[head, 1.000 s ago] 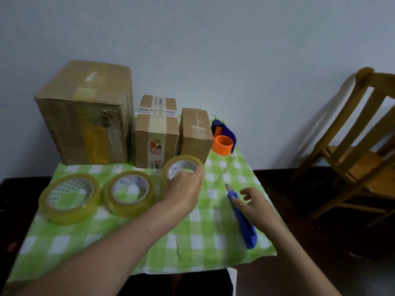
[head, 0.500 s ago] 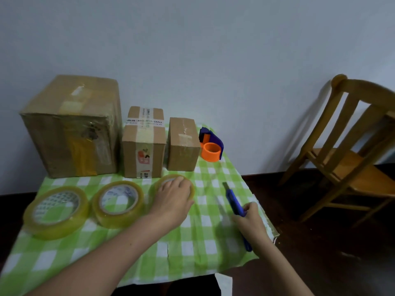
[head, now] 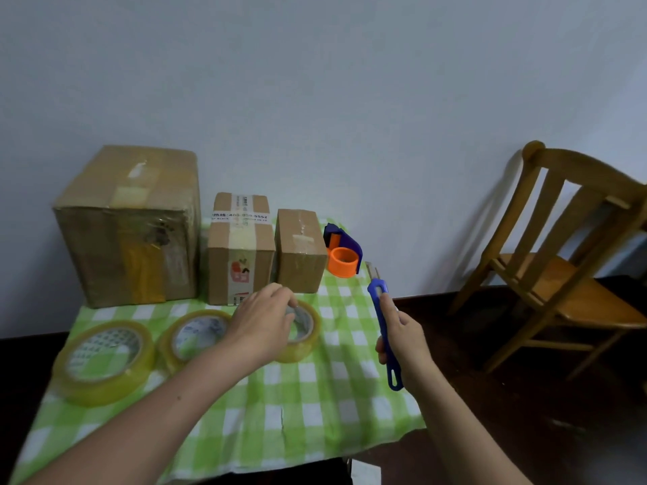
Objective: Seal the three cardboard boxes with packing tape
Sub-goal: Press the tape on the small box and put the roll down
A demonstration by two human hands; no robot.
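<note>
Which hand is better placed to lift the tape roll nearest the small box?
Left. The left hand already rests on that tape roll, while the right hand holds the blue cutter.

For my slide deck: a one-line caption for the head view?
Left hand grips a tape roll; right hand lifts a blue utility knife.

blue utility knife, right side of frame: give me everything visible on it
The blue utility knife is a long, slim cutter with a blue plastic-looking body, a hanging slot at its rear end and a short grey blade tip out at the front. It is off the green checked cloth, tilted with the blade up and away toward the orange tape dispenser. The right hand grips its middle, thumb on the body.
</note>
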